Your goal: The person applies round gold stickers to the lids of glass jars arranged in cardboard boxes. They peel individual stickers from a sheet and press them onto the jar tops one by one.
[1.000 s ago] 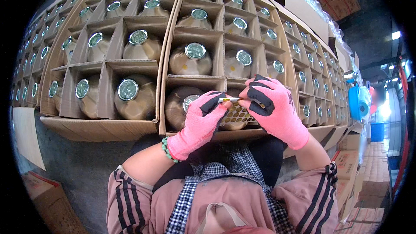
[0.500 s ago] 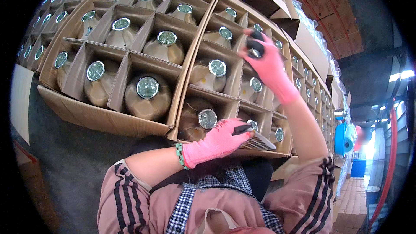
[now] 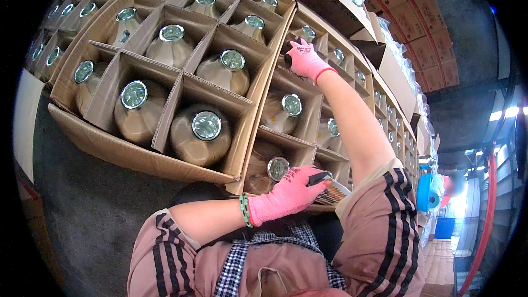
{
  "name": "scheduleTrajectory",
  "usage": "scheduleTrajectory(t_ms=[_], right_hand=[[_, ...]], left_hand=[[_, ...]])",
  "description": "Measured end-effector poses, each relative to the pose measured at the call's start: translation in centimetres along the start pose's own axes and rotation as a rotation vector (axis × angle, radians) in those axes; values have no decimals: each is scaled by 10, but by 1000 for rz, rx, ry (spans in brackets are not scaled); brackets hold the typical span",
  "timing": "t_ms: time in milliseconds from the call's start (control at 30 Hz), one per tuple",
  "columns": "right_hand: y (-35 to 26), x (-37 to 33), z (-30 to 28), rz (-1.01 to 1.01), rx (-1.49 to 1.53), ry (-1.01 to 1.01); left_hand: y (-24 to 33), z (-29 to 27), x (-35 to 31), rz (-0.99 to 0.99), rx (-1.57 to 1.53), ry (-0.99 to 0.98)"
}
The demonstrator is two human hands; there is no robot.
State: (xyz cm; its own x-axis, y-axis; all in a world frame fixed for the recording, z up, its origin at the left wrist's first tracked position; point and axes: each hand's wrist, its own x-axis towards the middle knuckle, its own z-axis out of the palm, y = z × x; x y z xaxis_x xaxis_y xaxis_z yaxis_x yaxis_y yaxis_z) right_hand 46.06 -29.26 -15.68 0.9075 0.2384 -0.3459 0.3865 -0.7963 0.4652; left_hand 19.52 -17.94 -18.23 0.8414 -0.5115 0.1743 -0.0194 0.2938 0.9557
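Along the left side of the carton under both hands (image 3: 300,147), a neighbouring carton (image 3: 132,148) stands just beside it, and dark floor (image 3: 110,203) spreads left of that first carton's near corner. Stacked boxes (image 3: 410,22) beyond it bear red print, too small to read. At its near edge, the left hand (image 3: 291,192) has thumb and fingers clamped on a yellow-dotted sheet (image 3: 333,193). Over its farther cells, the right hand (image 3: 306,59) curls its fingers beside a glass jar (image 3: 308,34); whether they grip anything cannot be told.
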Motion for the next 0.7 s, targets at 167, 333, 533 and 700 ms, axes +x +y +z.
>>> scheduleTrajectory(t_ms=[167,333,533,700], right_hand=[[-10,-10,-11,-7,-111,118],[2,-29,-11,139,71,378],[3,-174,-63,119,681,685],[-32,-294,-58,-2,558,505]], left_hand=[[3,-3,-1,15,13,-4],[20,-6,3,-222,-38,-55],[1,-2,6,1,26,115],[2,-4,0,-22,-128,172]])
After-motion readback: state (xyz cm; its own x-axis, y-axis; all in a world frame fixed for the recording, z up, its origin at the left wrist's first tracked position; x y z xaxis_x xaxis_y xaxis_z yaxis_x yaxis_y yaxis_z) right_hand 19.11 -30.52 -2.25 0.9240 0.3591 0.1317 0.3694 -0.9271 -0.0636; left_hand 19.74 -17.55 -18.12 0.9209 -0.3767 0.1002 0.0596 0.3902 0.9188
